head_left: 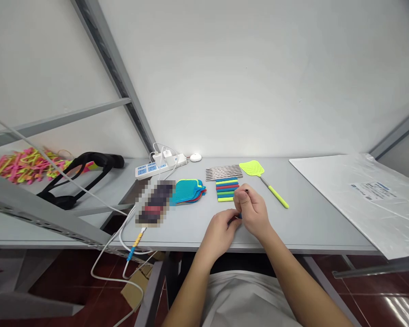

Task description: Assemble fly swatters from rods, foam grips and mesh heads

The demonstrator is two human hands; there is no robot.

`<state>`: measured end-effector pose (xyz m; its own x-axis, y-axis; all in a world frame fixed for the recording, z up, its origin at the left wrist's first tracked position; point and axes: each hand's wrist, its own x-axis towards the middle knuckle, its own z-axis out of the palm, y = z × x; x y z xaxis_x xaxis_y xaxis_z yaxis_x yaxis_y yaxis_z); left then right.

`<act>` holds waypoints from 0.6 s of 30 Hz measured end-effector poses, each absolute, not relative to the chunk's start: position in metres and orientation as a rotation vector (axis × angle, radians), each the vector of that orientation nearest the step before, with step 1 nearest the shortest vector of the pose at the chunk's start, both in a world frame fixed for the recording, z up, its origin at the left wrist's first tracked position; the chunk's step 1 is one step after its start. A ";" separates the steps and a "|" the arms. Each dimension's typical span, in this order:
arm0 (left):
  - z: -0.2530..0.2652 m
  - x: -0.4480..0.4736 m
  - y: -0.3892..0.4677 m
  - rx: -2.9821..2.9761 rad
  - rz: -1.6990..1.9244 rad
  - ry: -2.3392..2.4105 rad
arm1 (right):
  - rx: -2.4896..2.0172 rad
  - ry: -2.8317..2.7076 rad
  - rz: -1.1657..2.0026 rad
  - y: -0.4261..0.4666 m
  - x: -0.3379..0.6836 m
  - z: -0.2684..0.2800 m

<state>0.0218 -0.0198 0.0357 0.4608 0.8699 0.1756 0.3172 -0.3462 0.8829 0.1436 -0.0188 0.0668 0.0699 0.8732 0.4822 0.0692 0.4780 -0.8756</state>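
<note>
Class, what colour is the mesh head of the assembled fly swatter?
The mesh head is bright yellow-green; it shows best in the head view.

The bare left forearm (192, 279) and bare right forearm (295, 272) extend forward from the lower edge of the view and converge. The bare left hand (220, 231), back uppermost, curls its fingers inward. The bare right hand (254, 211), just beside it and slightly farther forward, forms a fist, thumb uppermost.

Room to pass lies between swatter (272, 190) and white package (347, 195); coloured tubes (226, 186) obstruct leftward.
</note>
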 end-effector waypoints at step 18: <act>0.031 0.023 -0.021 1.932 0.861 1.024 | -0.709 -1.119 0.929 -0.012 0.159 0.062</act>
